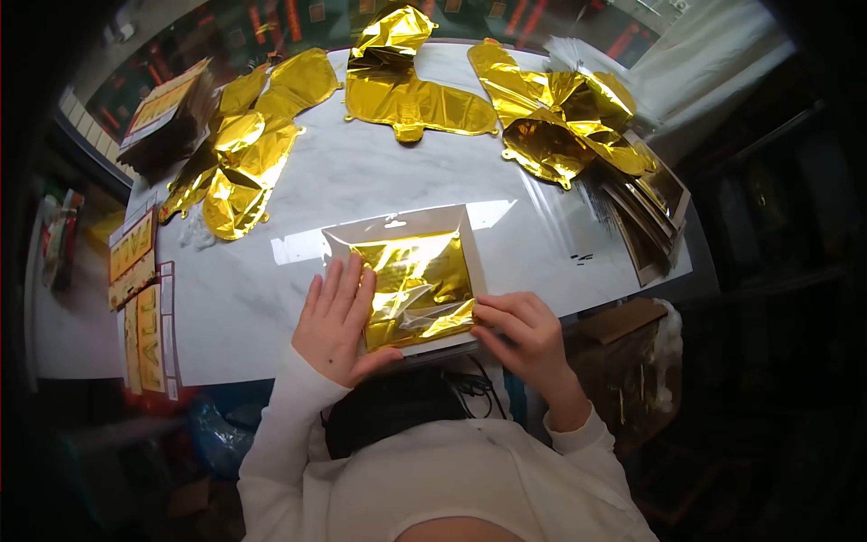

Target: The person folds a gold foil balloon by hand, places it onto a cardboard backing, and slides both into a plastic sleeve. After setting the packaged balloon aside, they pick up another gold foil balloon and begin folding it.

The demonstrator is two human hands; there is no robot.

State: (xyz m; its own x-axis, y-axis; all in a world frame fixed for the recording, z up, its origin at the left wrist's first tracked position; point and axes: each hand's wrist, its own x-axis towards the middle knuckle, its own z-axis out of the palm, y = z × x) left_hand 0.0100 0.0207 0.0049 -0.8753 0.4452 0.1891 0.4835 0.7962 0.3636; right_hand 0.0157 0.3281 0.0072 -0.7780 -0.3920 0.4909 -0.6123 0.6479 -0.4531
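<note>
At the near edge of the marble-patterned table lies a clear packet [465, 237] with a pale border and a hang hole at its top. Folded gold foil [411, 271], apparently a balloon, shows inside it. My left hand [336, 316] rests flat on the packet's left side, fingers stretched and thumb out along the lower edge. With thumb and index finger, my right hand [526, 336] pinches the packet's lower right edge. Flat gold foil balloons lie farther back: one at the left [248, 167], one in the middle [411, 99] and a pile at the right [551, 113].
A stack of printed cards [167, 113] stands at the back left. More printed packets [144, 334] line the table's left edge. Several card sleeves [646, 212] lean at the right edge. Below the table at the right is a brown box [632, 361].
</note>
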